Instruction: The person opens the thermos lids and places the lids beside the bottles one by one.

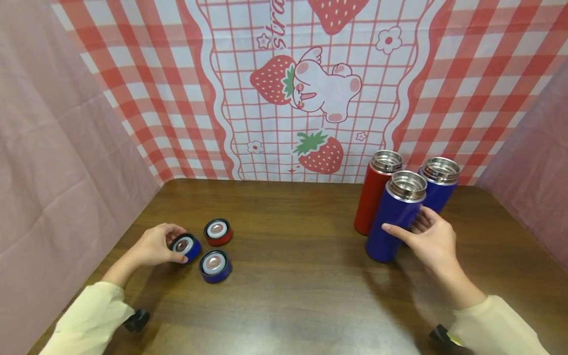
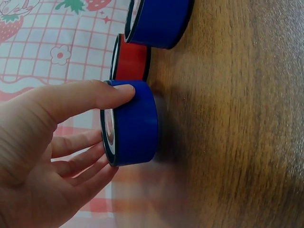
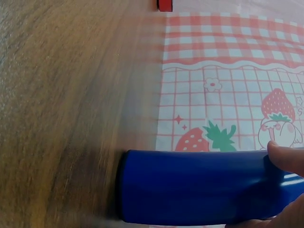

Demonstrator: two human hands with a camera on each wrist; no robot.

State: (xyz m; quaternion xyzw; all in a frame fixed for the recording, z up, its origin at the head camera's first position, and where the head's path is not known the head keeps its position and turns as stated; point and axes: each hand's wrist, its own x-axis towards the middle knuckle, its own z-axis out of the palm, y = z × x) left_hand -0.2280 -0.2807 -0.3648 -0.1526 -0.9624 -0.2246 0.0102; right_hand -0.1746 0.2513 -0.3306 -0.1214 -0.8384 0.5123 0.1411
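Observation:
My left hand (image 1: 155, 245) pinches a blue lid (image 1: 192, 250) between thumb and fingers at the left of the table, its inner side facing up. In the left wrist view the thumb lies on the blue side wall of this lid (image 2: 135, 126). A red lid (image 1: 218, 233) and a second blue lid (image 1: 215, 266) lie just to its right. Over on the right, my right hand (image 1: 428, 239) grips an uncapped blue thermos bottle (image 1: 392, 222) round its side. The bottle stands upright, its steel mouth showing; the right wrist view shows its lower body (image 3: 190, 187).
Close behind the gripped bottle stand a red bottle (image 1: 372, 195) and another blue bottle (image 1: 439, 190), both uncapped. The brown wooden table (image 1: 288, 256) ends at a strawberry-print cloth (image 1: 319, 88). Pink curtains (image 1: 80, 123) hang at the sides.

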